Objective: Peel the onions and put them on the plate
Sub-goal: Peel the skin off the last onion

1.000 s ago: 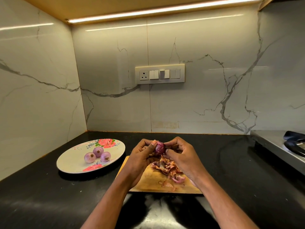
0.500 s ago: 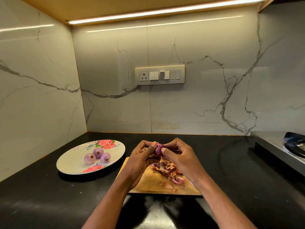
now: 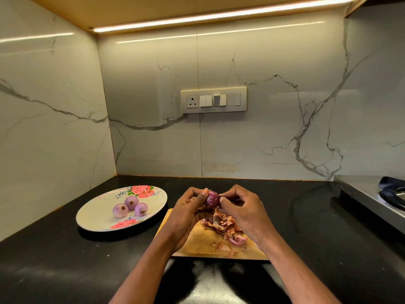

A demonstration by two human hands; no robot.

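Peeling | left hand (image 3: 186,212) and right hand (image 3: 243,210) both pinch onion (image 3: 212,199) | I'd strip skin over board (image 3: 197,244) | plate (image 3: 94,216) at 9 o'clock

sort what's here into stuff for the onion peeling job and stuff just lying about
Job: small purple onion held in left hand and right hand; three peeled onions; floral white plate; wooden chopping board; peel pile.
Lying about: wall switch panel; steel stove.
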